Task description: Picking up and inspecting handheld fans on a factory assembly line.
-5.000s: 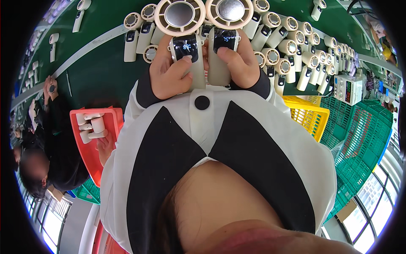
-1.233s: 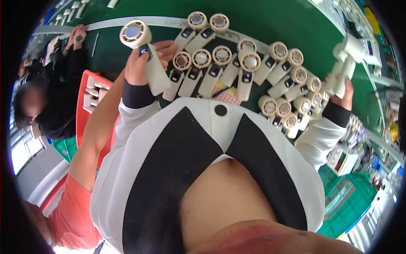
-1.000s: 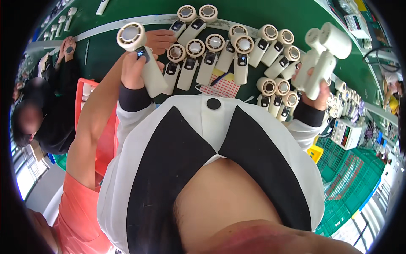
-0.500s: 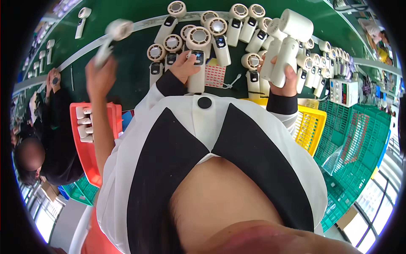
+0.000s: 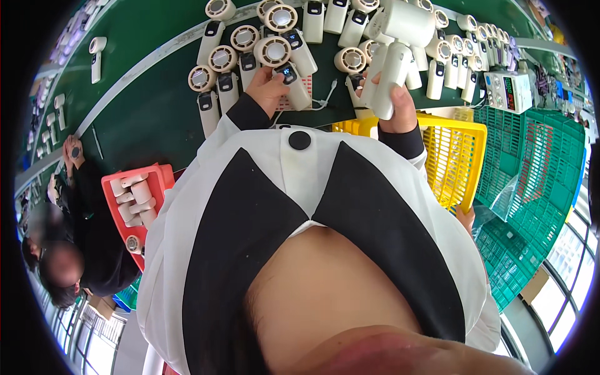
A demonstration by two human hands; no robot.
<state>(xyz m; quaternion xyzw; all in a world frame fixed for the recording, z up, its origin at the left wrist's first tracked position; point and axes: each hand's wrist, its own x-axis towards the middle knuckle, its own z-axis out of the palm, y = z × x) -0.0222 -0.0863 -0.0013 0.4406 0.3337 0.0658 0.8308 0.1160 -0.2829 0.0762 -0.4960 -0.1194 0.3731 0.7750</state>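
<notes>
My left hand [image 5: 267,92] is closed at the side of a cream handheld fan [image 5: 299,95], thumb and fingers by its lit display. That fan leans among several similar standing fans [image 5: 222,58] with round grilles. In my right hand [image 5: 400,111] are two cream handheld fans [image 5: 396,78], held side by side by their handles, heads upward; some of its fingers are hidden behind them. Between my hands, a white cable [image 5: 326,100] lies near a red-and-white patterned sheet [image 5: 307,83], partly covered by the left-hand fan.
At left, a red bin [image 5: 166,174] contains several fans, near a seated person in black [image 5: 94,225]. A yellow basket [image 5: 480,147] stands at right, another person's hand [image 5: 465,219] on its rim. Beyond are green crates [image 5: 544,162] and a white box with a digital display [image 5: 509,91].
The bare arm carrying a fan at left is gone, and a hand now touches the yellow basket. The red bin holds more fans. My left-hand fan has tilted; the right-hand pair shifted left.
</notes>
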